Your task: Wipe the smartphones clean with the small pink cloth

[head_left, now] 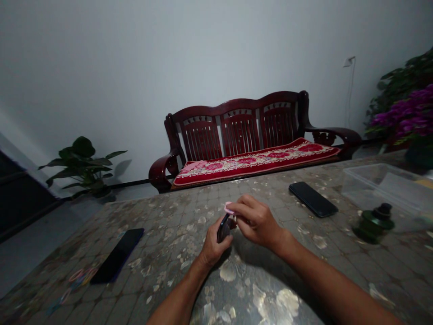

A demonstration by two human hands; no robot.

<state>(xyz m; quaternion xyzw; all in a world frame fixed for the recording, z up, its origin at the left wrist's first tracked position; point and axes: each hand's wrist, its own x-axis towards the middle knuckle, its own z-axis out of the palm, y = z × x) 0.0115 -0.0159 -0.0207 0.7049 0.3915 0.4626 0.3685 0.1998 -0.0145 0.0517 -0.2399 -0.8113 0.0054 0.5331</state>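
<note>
My left hand (214,243) is closed around a dark, glossy, flat thing that looks like a phone (223,229), tilted up on edge over the table. Between the fingers of my right hand (254,219) is a small pink and white piece (228,208), perhaps a cloth or pad, pressed at the top end of the phone. My right fingertips partly hide this piece. Away to the right lies a black phone (313,198), and to the left another phone (118,256) with a blue-purple edge; neither is touched.
A patterned cloth covers the table (169,253). Colourful bands (79,277) lie at the left. On the right stand a green bottle (375,223) with a black cap and a clear plastic box (365,174). Beyond the table is a wooden bench (237,108).
</note>
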